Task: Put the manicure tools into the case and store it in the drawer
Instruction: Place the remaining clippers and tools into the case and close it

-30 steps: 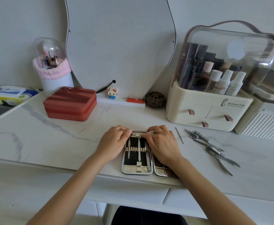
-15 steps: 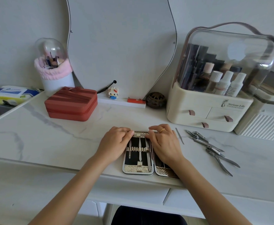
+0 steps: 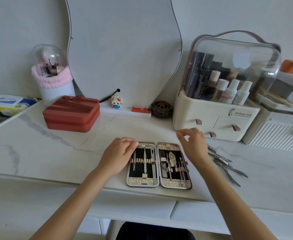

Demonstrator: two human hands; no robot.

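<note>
Case [image 3: 159,165] lay open, frame centre; left hand [image 3: 119,153] steadied its edge, gripping nothing; right hand [image 3: 193,144] hovered loosely curled, unladen. Best: pinch one loose tool [image 3: 226,164] next.

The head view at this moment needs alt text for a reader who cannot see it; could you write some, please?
An open manicure case, tools strapped into both halves, lies on a white marble-look table; the left hand rests on its left edge while the right hand hovers above its right side, empty. Loose metal nippers and clippers lie to the right, before a cosmetics organiser.
</note>
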